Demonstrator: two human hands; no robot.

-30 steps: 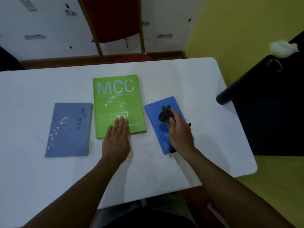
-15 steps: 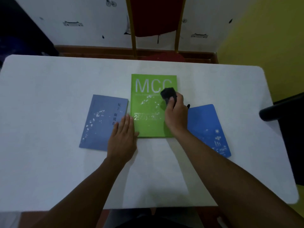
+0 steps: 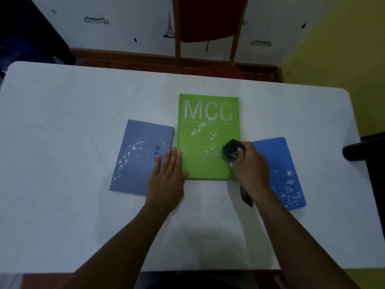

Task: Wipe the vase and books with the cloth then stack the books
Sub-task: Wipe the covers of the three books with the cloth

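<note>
Three books lie side by side on the white table (image 3: 62, 205). The green book (image 3: 204, 163) marked MCC is in the middle, speckled with white specks. A grey-blue book (image 3: 135, 159) with white specks lies to its left, and a bright blue book (image 3: 285, 163) to its right. My right hand (image 3: 252, 170) grips a dark cloth (image 3: 231, 151) pressed on the green book's lower right part. My left hand (image 3: 166, 176) lies flat, fingers together, across the gap between the grey-blue and green books. No vase is in view.
A red-cushioned chair (image 3: 208, 19) with a wooden frame stands behind the table's far edge. A dark object (image 3: 362, 151) juts in at the right edge. The wall beyond is white with small prints, and yellow on the right.
My right hand moved the cloth from the bright blue book to the green book, first near its top, now down at its lower right. My left hand stayed flat near the green book's lower left corner.
</note>
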